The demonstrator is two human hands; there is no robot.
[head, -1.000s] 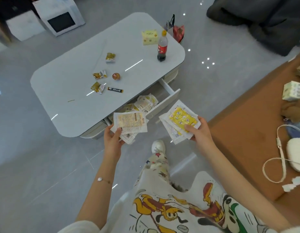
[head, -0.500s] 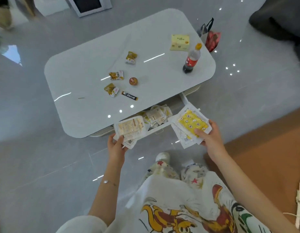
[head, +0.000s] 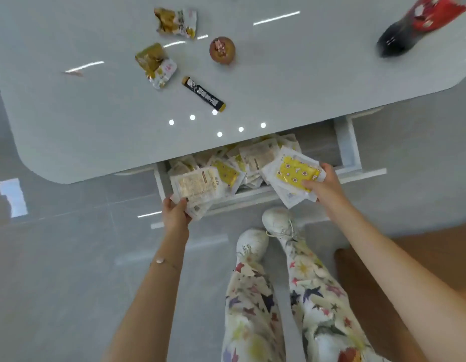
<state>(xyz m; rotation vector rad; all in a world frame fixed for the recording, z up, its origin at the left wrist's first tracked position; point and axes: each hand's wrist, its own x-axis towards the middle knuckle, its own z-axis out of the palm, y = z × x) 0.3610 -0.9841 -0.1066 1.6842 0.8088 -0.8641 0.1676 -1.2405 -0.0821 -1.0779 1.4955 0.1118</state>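
Left hand (head: pixel 175 214) pinching pale packets (head: pixel 196 188), right hand (head: pixel 323 184) pinching yellow packets (head: pixel 295 175), both over the part-filled open drawer (head: pixel 348 150), release pending.

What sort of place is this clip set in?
Probably a living room at home: a low white coffee table with an open drawer full of packets, snack wrappers and a cola bottle on top, and a glossy tiled floor underfoot.

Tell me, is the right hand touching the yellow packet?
Touching. The head view shows the right hand pinching the yellow packet, with the thumb pressed on its front.
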